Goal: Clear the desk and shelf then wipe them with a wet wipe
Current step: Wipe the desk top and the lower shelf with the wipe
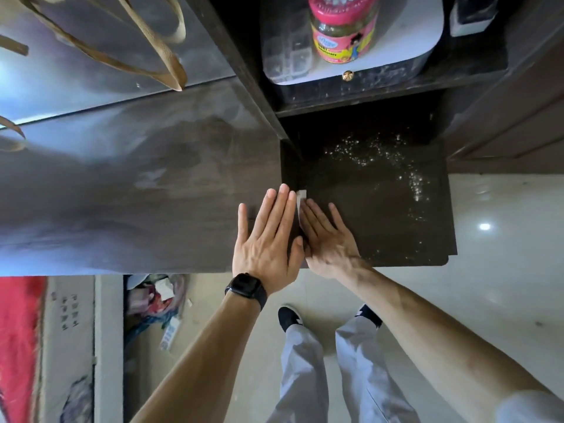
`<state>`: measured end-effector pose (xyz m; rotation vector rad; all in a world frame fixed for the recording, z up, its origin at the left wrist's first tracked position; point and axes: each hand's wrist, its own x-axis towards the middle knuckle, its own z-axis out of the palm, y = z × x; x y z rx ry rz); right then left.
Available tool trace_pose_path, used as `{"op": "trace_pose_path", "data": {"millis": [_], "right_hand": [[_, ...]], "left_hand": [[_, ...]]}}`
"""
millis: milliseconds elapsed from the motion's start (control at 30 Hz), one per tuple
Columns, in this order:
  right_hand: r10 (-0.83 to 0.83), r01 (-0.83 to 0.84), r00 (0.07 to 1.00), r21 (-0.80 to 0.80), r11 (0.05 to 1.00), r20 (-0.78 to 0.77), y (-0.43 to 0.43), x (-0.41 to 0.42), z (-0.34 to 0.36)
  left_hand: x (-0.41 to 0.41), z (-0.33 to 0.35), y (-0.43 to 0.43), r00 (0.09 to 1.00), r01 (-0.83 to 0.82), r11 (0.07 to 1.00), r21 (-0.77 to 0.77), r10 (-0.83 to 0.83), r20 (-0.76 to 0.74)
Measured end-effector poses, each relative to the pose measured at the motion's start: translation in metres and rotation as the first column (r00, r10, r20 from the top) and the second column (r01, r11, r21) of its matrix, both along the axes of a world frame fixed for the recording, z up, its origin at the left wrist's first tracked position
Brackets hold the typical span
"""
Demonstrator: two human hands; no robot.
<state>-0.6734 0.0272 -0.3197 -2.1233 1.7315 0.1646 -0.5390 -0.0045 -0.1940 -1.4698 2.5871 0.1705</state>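
The dark wooden desk top lies to the left, bare and smeared with dust. My left hand rests flat on its right edge, fingers spread, a black watch on the wrist. To the right sits a lower dark shelf board speckled with white crumbs. My right hand presses a white wet wipe against the inner side wall at the shelf's left; only a strip of the wipe shows above my fingers.
An upper shelf holds a clear plastic organiser, a pink-lidded jar and a white device. Beige bag straps hang at the top left. Below the desk, a box with clutter and a red cloth sit on the floor.
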Motion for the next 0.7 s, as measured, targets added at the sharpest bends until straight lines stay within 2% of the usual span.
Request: {"op": "trace_pose_path", "data": {"millis": [100, 233, 333, 400, 467, 533, 600, 700], "right_hand": [[-0.094, 0.094, 0.995, -0.001, 0.996, -0.029, -0.03, -0.004, 0.0], [-0.337, 0.338, 0.941, 0.03, 0.941, -0.01, -0.059, -0.019, 0.0], [-0.521, 0.523, 0.852, 0.031, 0.852, -0.057, -0.036, -0.051, -0.001], [-0.573, 0.577, 0.816, 0.041, 0.816, -0.075, -0.006, -0.067, 0.004], [-0.53, 0.53, 0.848, 0.066, 0.845, -0.026, 0.021, -0.06, 0.011], [-0.386, 0.378, 0.916, 0.087, 0.922, 0.108, 0.037, -0.033, 0.014], [-0.274, 0.261, 0.938, 0.089, 0.961, 0.212, 0.04, -0.003, 0.01], [-0.244, 0.236, 0.946, 0.061, 0.97, 0.212, 0.046, 0.023, 0.002]], "left_hand": [[0.001, 0.0, 0.0, 1.0, 0.006, 1.0, 0.005, -0.006, 0.0], [0.0, -0.001, -0.001, 1.0, -0.01, 1.0, -0.002, 0.01, -0.006], [0.001, -0.001, -0.001, 1.0, -0.012, 1.0, 0.004, 0.012, 0.001], [0.001, -0.002, -0.002, 1.0, -0.013, 1.0, -0.002, 0.013, 0.003], [0.001, -0.001, -0.001, 1.0, -0.016, 1.0, 0.011, 0.016, 0.015], [0.001, 0.0, -0.001, 1.0, -0.019, 1.0, 0.017, 0.019, 0.018], [0.001, 0.0, 0.0, 1.0, -0.021, 1.0, 0.015, 0.02, 0.021], [0.001, -0.001, -0.001, 1.0, -0.022, 1.0, -0.001, 0.022, 0.013]]}}
